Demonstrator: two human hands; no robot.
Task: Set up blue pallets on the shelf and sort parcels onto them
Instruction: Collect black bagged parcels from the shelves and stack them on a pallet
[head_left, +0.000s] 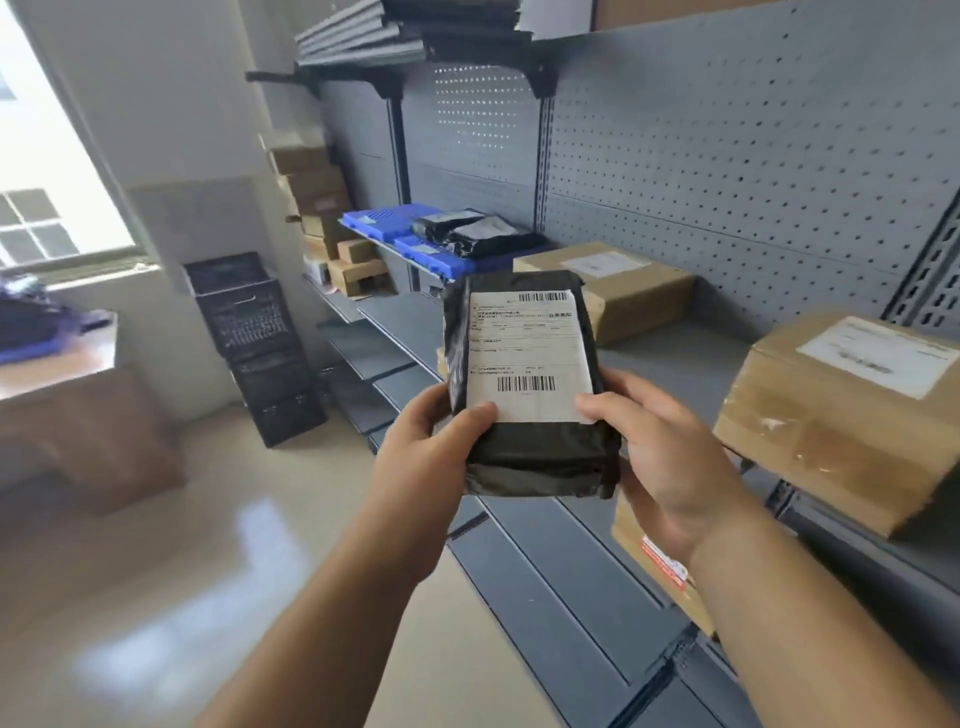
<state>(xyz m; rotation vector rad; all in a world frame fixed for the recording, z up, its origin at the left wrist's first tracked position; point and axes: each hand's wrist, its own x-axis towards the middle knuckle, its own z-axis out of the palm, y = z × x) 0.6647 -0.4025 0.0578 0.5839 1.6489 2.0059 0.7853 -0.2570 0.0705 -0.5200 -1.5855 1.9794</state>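
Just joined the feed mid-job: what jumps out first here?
A black parcel with a white barcode label, gripped at centre frame by the left hand and right hand. Behind it to the left, blue pallets carry dark parcels. Two brown cardboard boxes sit on the grey shelf at right.
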